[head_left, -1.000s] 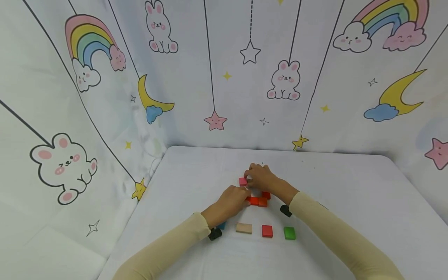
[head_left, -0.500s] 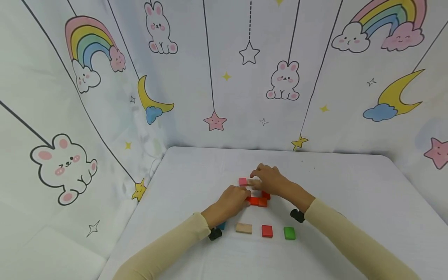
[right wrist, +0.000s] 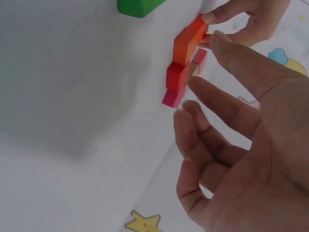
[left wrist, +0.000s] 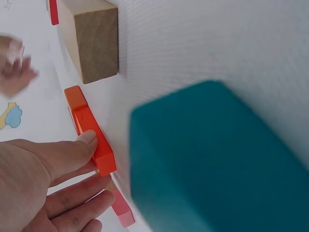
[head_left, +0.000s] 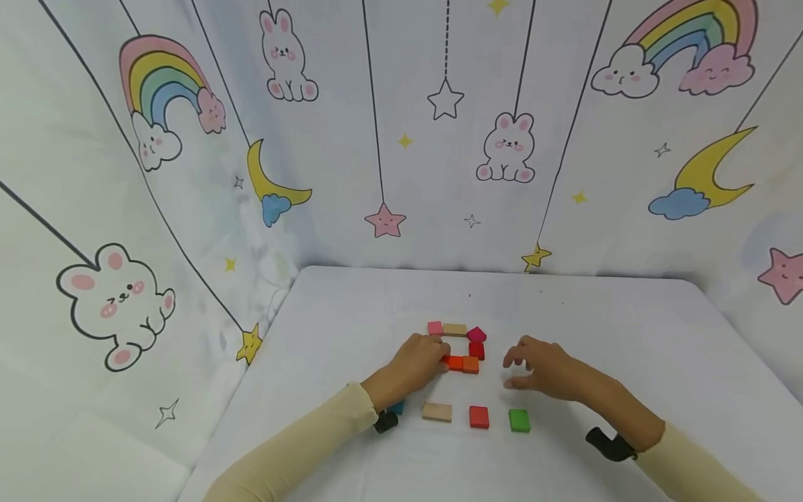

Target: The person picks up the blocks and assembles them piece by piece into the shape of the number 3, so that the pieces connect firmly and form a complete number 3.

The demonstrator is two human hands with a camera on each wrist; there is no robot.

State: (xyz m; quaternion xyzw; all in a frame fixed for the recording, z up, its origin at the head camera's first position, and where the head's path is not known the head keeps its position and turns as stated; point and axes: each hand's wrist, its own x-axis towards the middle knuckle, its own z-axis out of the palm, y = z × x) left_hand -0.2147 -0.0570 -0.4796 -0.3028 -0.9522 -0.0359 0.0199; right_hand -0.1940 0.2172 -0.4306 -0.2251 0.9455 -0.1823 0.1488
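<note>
My left hand (head_left: pixel 416 362) pinches the left end of a red-orange block (left wrist: pixel 104 157) between thumb and fingers. An orange block (head_left: pixel 470 365) touches that block's right end. Behind it stand a red block (head_left: pixel 477 351) and a magenta angled block (head_left: pixel 477 335). A plain wooden block (head_left: pixel 454 330) and a pink block (head_left: pixel 435 328) carry the line on leftward, forming an outline open on the left side, partly covered by my left hand. My right hand (head_left: pixel 552 368) hovers right of the blocks, fingers spread and loosely bent, holding nothing.
Nearer me lies a row: a teal block (left wrist: pixel 207 154) partly behind my left wrist, a wooden block (head_left: pixel 437 412), a red block (head_left: pixel 479 417) and a green block (head_left: pixel 519 420). A white tabletop (head_left: pixel 602 314) meets a patterned curtain (head_left: pixel 339 139) behind.
My right hand has let go of the blocks at the back and moved right and toward me. The wooden and magenta blocks there are now uncovered. My left hand stays in place.
</note>
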